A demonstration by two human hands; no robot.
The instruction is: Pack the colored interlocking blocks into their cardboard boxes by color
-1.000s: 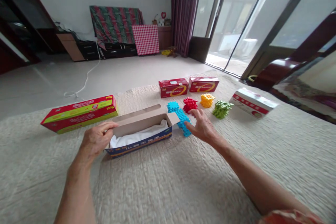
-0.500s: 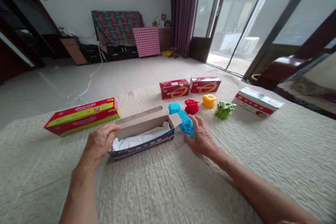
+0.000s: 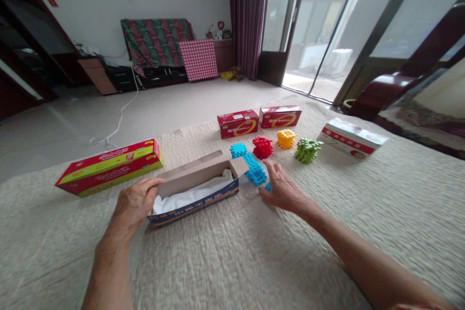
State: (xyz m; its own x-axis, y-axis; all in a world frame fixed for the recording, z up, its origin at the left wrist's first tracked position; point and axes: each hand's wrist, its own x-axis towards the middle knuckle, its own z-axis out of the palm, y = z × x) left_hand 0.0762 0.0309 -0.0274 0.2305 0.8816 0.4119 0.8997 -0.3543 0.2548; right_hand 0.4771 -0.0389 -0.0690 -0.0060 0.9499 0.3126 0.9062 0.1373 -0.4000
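Cloth (image 3: 196, 195) lies in the box (image 3: 199, 207), blocks (image 3: 262, 148) still outside; my left fingers (image 3: 149, 185) pinch its end, whether my right fingers (image 3: 275, 172) grip I can't tell

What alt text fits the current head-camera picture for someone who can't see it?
A person's left hand grips the left end of an open blue box containing white cloth, while the right hand curls around a partly hidden blue piece beside blue toy blocks. A red block, a yellow block and a green block sit nearby on a cream textured cover.
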